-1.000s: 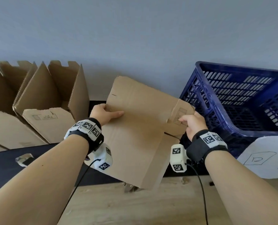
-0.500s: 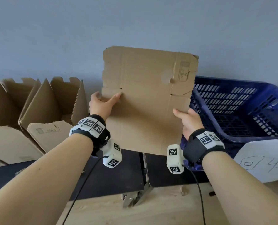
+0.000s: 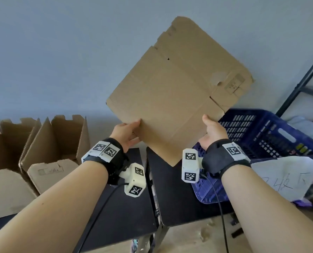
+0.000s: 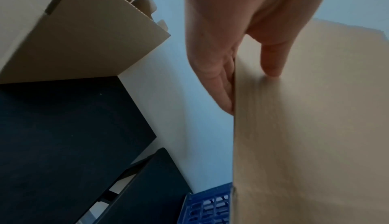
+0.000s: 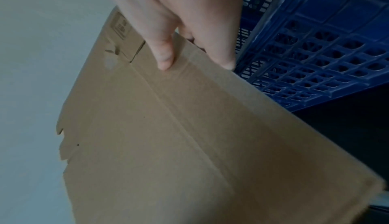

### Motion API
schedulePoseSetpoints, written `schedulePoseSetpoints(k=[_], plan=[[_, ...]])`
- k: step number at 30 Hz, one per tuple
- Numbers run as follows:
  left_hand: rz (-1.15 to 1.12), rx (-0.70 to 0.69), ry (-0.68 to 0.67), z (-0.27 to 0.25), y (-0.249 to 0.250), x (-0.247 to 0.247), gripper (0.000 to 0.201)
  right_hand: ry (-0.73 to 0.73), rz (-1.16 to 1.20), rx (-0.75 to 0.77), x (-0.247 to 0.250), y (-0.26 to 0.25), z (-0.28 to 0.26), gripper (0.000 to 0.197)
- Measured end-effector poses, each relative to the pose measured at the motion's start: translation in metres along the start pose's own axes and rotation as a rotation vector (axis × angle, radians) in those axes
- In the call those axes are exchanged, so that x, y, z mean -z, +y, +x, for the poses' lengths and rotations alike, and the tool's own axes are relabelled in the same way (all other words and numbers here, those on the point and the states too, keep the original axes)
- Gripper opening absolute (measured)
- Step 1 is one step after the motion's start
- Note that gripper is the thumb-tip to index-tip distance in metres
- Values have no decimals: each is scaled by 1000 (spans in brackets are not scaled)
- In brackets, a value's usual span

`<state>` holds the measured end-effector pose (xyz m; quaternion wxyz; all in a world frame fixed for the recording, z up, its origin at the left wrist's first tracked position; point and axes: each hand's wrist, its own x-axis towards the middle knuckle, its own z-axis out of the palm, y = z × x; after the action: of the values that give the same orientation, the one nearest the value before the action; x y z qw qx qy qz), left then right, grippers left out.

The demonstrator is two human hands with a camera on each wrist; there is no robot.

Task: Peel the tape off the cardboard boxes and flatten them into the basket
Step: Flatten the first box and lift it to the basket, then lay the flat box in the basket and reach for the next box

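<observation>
With the left hand point(image 3: 126, 131) and right hand point(image 3: 213, 132) each pinching a lower edge of the flattened cardboard box point(image 3: 174, 92), tilt it right and lower it flat into the blue basket point(image 3: 272, 136).

You're in a plain storeroom or packing corner: bare grey-blue wall point(image 3: 60, 52), open cardboard boxes point(image 3: 48, 148) on a black table point(image 3: 179, 198), a blue plastic basket point(image 3: 272, 136), and dark metal shelving point(image 3: 301, 81) at the right.
</observation>
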<state>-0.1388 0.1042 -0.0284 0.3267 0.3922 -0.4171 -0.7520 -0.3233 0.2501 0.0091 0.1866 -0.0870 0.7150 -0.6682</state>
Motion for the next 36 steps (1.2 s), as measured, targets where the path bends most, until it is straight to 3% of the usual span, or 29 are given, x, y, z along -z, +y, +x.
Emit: schedulePoseSetpoints(k=[3,5,8,12,17,21,24,25,28,30,33,36], plan=[[-9,-67,-19,-4,7,-5,33,-150,331,-113,6,3,2,52],[-8,-109,-44,-6,16,-7,37,-212,364,-136,16,2,-2,27],[25,-137,-88,-5,26,-13,38,-237,336,-117,45,4,-2,20],[120,-177,-165,-6,30,-29,35,-37,414,-62,88,-4,-3,26],[164,-175,-267,-9,25,-65,30,213,389,111,152,-27,-6,33],[168,-192,-320,-13,22,-107,31,330,291,222,195,-40,-5,58],[203,-215,-287,-13,19,-142,33,357,212,209,217,-44,8,34],[216,-221,-277,-13,19,-154,33,375,201,192,224,-46,17,23],[244,-223,-260,-4,13,-191,35,388,166,159,251,-50,59,17],[273,-230,-228,8,8,-218,36,390,93,91,277,-46,106,30],[347,-233,-147,34,-5,-266,39,368,-101,17,300,-52,156,22],[427,-175,-42,65,-26,-309,28,254,-402,-19,319,-54,214,34]])
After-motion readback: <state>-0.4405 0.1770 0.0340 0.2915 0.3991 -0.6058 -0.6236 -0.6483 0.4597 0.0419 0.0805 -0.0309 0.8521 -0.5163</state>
